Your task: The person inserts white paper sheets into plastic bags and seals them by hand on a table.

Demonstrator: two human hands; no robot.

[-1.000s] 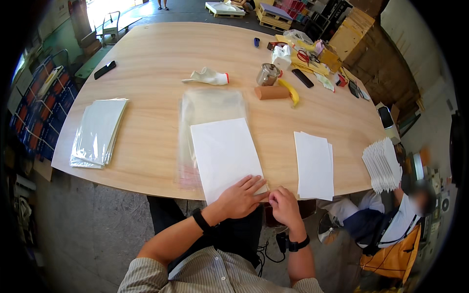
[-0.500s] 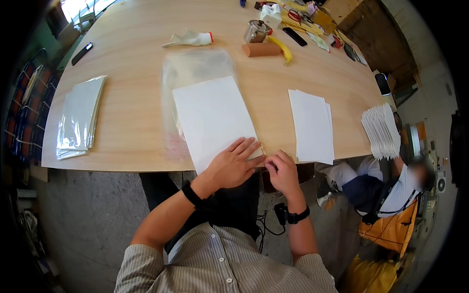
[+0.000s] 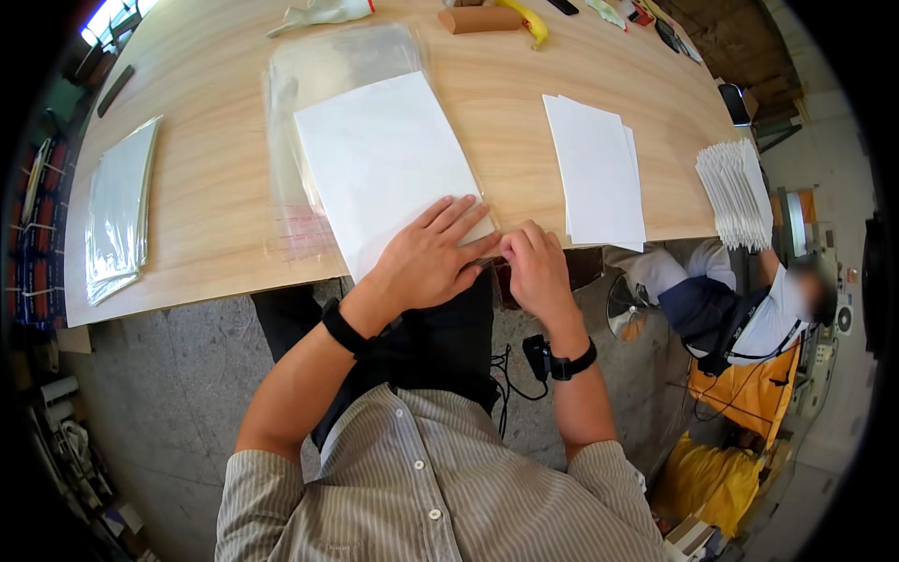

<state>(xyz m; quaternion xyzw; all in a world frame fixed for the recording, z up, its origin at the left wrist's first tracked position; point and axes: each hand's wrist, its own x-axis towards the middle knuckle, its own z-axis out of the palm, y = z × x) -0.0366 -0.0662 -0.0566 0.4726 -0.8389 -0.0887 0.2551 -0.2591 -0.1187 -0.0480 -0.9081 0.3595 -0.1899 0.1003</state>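
A white sheet of paper (image 3: 379,140) lies tilted at the table's near edge, with a thin clear plastic sleeve edge showing along its right side. My left hand (image 3: 431,245) rests flat on the sheet's near right corner, fingers stretched out. Beside it, my right hand (image 3: 536,267) is closed in a pinch at the plastic by that corner; the fingers hide most of what they grip. Under the sheet, and reaching out past its far and left sides, are clear plastic bags (image 3: 346,58) with faint red print.
Filled clear sleeves (image 3: 122,206) are stacked at left. White sheets (image 3: 595,173) lie to the right, beside a fanned white stack (image 3: 730,192). A glove (image 3: 323,11), brown roll (image 3: 482,19) and banana (image 3: 532,23) lie at the far side. Another person (image 3: 740,309) sits at right.
The view has tipped down, so the table things sit higher in the picture. My left hand still presses the sheet, and my right hand still pinches by the corner.
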